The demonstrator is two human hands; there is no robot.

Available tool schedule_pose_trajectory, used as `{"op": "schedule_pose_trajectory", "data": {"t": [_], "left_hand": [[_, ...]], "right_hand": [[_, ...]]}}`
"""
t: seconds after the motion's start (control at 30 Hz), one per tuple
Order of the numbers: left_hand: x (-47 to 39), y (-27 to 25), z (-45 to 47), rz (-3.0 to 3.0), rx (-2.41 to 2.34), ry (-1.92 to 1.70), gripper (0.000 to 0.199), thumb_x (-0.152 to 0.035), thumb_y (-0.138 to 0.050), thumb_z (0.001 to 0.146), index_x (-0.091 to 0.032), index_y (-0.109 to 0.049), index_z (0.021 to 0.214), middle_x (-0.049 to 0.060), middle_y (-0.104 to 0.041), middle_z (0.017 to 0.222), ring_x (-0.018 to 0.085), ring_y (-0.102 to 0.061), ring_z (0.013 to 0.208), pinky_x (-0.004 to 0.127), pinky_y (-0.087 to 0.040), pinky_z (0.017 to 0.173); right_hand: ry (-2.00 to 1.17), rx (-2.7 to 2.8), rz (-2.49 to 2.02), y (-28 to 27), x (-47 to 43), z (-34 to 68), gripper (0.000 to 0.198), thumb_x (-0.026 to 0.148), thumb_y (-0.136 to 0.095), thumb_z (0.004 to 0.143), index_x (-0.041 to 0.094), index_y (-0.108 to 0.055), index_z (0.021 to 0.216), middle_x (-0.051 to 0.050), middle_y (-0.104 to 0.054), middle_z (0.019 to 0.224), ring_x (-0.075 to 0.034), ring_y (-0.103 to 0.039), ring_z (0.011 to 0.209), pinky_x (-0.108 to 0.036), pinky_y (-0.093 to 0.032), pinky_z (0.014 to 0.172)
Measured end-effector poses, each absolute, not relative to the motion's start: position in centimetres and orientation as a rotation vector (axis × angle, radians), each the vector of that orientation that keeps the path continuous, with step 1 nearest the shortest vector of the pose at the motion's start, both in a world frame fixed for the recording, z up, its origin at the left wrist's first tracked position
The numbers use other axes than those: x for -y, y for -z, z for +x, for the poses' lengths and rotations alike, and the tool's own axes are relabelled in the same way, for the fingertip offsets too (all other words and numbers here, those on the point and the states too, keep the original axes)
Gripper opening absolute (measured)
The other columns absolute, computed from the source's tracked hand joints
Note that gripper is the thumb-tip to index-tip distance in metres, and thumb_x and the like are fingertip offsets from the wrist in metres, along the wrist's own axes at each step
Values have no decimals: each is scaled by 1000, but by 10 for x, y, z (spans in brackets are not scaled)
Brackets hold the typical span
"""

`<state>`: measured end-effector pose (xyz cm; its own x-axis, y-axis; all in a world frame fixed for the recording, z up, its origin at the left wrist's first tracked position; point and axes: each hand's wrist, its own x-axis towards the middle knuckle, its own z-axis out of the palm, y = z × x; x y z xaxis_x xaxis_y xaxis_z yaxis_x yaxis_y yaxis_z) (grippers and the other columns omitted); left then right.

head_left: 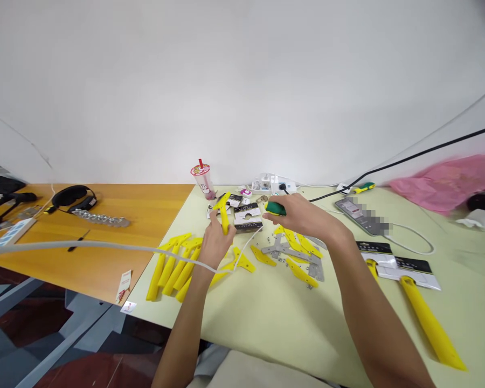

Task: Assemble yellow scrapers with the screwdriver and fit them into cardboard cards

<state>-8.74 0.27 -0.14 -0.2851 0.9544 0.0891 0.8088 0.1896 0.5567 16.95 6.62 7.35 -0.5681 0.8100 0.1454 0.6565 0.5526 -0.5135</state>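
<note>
My left hand (215, 240) is closed around a yellow T-shaped scraper handle (225, 220), its wide head pointing up and away. To its right, my right hand (303, 214) grips a screwdriver (275, 208) by its green and yellow handle; I cannot make out the shaft. The two tools are apart. Several similar yellow handles (173, 272) lie side by side left of my left forearm. Below my right hand is a loose pile of yellow cover pieces (301, 272), grey metal plates (316, 264) and small screws.
Black-and-white packaging cards (247, 214) lie behind my hands. At the back stand a drink cup (204, 182) and a power strip (262, 184). A phone (358, 215) and a yellow scraper (432, 323) lie right. A white cable (117, 246) crosses in front of my left forearm.
</note>
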Motion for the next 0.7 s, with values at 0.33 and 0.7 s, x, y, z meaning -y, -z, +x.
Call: {"op": "schedule_pose_trajectory", "data": {"t": [0.33,0.7], "left_hand": [[27,-21,-71,2063,-1873,-1602,63,-35,-67,98,-22,-44,156,6,-72,109,13,-67,70,24,-53,60],[20,-14,-66,2454,-1739,-1675,49,-37,-75,97,-24,-61,141,11,-80,107,21,-75,75,35,-64,72]], "right_hand": [[-592,1936,-1047,-102,-34,157,42,64,-69,102,26,-76,119,0,-75,84,-16,-57,69,-30,-44,67],[-671,1616,-833,-118,-17,159,34,55,-84,91,21,-77,90,0,-68,79,-16,-54,72,-28,-46,65]]}}
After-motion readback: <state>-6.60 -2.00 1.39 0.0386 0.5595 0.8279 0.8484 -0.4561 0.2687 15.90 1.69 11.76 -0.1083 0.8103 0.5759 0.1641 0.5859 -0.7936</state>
